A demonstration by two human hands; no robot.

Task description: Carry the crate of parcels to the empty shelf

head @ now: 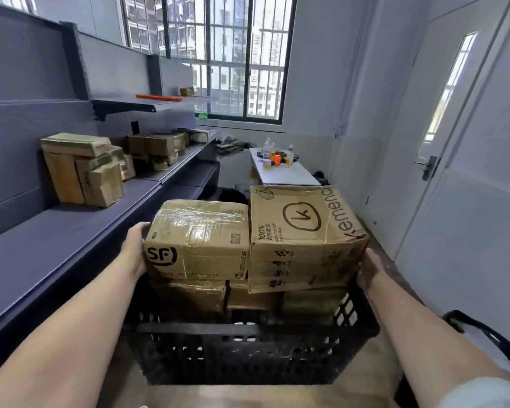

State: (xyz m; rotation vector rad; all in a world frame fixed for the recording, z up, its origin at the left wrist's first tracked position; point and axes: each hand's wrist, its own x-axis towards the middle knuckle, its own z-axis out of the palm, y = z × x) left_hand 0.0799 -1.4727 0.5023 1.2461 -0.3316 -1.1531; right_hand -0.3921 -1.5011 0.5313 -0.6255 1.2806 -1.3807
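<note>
Left hand (136,245) pressed flat against the left end of the SF Express carton (198,240); right hand (371,272) at the right side of the black plastic crate (248,348), fingers hidden, grip unclear. Carton atop the crate's load, long axis left-right, beside the larger cotton-goods carton (304,240).

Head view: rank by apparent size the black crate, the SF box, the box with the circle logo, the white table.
1. black crate, nearest the camera
2. circle-logo box
3. SF box, slightly smaller
4. white table; it stands farther back, so its true size is unsure
</note>
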